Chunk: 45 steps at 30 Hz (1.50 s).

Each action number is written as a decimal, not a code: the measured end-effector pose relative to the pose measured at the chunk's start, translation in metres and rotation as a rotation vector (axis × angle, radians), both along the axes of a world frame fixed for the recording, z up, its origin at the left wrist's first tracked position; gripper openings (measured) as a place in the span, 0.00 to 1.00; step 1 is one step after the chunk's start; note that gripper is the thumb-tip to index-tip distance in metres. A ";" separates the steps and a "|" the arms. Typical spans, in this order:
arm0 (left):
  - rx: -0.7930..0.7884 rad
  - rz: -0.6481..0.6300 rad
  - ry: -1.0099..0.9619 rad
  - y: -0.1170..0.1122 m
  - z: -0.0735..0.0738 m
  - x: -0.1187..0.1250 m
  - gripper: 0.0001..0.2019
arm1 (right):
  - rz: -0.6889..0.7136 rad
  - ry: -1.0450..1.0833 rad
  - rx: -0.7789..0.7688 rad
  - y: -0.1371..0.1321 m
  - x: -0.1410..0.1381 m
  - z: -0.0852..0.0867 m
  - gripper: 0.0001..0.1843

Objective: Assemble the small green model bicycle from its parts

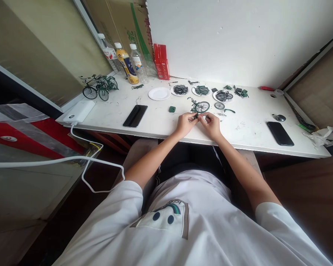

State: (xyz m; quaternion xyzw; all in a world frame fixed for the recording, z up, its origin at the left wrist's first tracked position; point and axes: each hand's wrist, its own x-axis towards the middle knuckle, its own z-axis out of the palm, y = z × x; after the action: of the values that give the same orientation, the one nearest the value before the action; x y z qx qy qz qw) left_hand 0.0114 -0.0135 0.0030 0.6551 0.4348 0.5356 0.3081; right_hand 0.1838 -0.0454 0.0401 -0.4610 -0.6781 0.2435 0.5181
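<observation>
Left hand [185,123]: closed round a small dark part, pinched at the fingertips, centre of the frame.
Right hand [211,125]: fingers curled against the same small dark part [195,116], touching the left hand.
Partly built model bicycle [199,106]: stood on the white table [161,122], just above the hands.
Plates of parts [180,89]: ranged above the bicycle.
Finished model bicycles [98,87]: seen at upper left.

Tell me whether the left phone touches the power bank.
Apart. The head view shows bare white table between the left phone and the power bank.
</observation>
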 end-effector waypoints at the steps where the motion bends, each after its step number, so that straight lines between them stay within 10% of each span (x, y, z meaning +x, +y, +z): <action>1: -0.001 -0.002 0.002 0.000 0.000 0.000 0.20 | 0.000 -0.002 -0.005 0.000 0.000 0.000 0.28; 32: -0.182 -0.137 -0.284 -0.003 0.008 0.002 0.34 | -0.033 -0.123 0.119 0.005 0.001 -0.012 0.24; 45: -0.281 -0.108 -0.386 0.005 0.008 0.000 0.25 | 0.028 -0.159 0.092 0.012 0.003 -0.022 0.20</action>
State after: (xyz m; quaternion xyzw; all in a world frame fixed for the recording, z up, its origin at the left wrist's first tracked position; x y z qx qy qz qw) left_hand 0.0109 -0.0087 0.0114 0.5135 0.4023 0.5677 0.5021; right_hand 0.1863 -0.0336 0.0178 -0.4451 -0.7338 0.1821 0.4799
